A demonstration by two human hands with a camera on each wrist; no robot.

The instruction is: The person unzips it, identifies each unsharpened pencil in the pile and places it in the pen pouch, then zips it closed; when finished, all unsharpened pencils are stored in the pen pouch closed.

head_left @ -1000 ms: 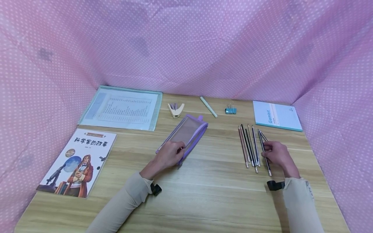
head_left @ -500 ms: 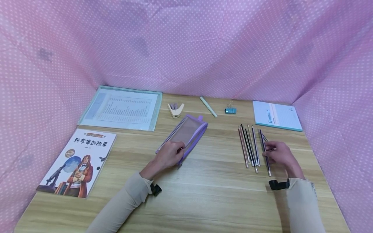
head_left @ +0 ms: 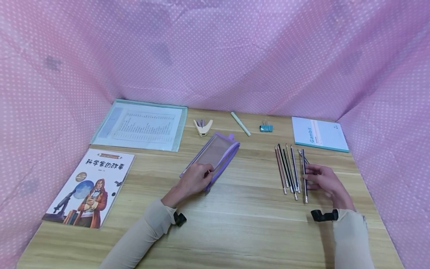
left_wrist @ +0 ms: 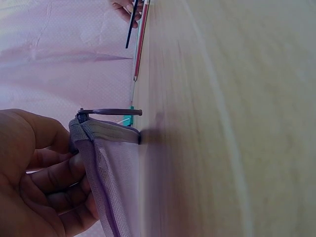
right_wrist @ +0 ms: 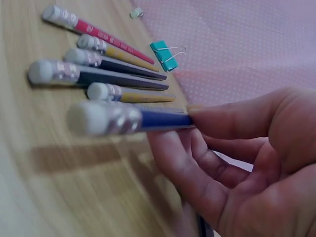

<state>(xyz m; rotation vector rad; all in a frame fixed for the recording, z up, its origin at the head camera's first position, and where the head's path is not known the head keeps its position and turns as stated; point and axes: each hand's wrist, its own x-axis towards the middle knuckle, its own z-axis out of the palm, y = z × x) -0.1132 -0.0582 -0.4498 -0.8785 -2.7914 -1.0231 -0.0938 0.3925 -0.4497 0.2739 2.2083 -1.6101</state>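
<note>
Right now the right hand (head_left: 323,182) pinches a blue pencil (head_left: 304,175) between thumb and fingers, just right of the row of pencils (head_left: 286,168) on the table (head_left: 248,224). Well left of that row, the left hand (head_left: 195,178) grips the near end of the purple pencil case (head_left: 218,151).
</note>
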